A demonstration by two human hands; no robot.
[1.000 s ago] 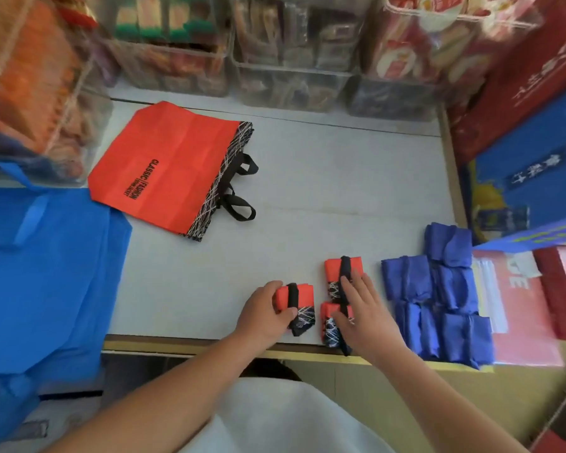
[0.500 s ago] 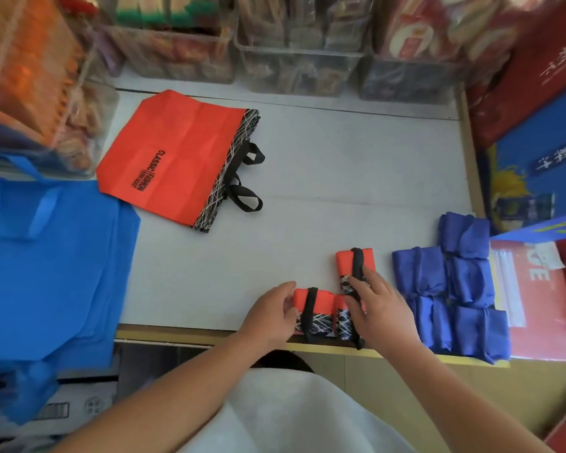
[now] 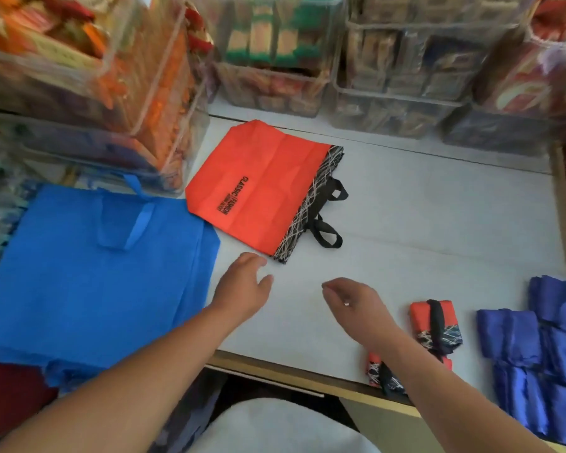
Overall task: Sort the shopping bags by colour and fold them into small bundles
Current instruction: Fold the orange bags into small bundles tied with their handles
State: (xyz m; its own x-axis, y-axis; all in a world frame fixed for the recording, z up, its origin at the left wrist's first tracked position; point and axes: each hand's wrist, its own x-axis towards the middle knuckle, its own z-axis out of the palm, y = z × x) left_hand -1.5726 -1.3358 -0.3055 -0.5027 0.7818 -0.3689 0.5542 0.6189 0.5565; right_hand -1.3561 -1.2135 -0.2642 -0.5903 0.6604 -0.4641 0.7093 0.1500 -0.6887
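I'm looking at a shop counter (image 3: 422,223): clear bins (image 3: 392,93) of packaged snacks (image 3: 268,44) line its back edge.

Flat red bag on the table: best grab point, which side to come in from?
Take the red bag by its near black handle loop, from the right. It lies flat, so its body offers little to pinch; the loops stick out over bare table on that side. The open right hand is probably best placed.
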